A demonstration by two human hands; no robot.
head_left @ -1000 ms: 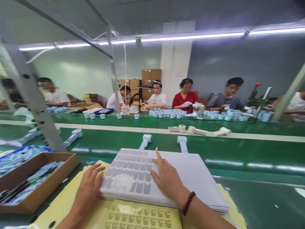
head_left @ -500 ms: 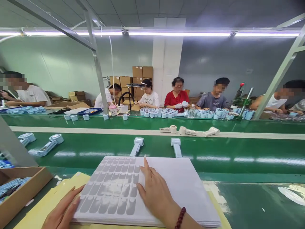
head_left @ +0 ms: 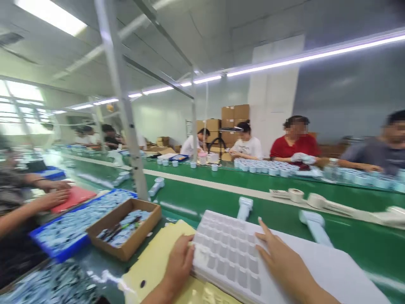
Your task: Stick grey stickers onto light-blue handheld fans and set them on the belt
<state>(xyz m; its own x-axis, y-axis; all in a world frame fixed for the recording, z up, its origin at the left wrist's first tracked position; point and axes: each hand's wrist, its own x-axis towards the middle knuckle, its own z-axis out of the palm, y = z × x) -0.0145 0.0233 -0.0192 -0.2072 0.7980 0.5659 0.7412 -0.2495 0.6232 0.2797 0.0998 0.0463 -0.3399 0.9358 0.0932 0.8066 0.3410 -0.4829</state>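
A thick stack of white sheets [head_left: 316, 270] printed with rows of small grey label shapes lies in front of me on yellow backing sheets [head_left: 158, 261]. My right hand [head_left: 281, 261] rests flat on top of the stack, fingers stretched out. At the stack's left edge my left hand [head_left: 179, 264] has its fingers curled against the side of the sheets. The view is smeared by motion.
A brown cardboard box [head_left: 126, 230] and a blue tray [head_left: 63, 230] of small blue parts stand at the left. Blue handheld devices [head_left: 245, 207] lie on the green conveyor belt [head_left: 202, 198]. A metal post [head_left: 122, 101] rises at left. Another person's hands [head_left: 52, 198] work at left; several people sit across the belt.
The view has swung left, bringing the box, blue tray and a neighbour's hands into sight. Both my hands stay on the stack; the left has moved up to its left edge.
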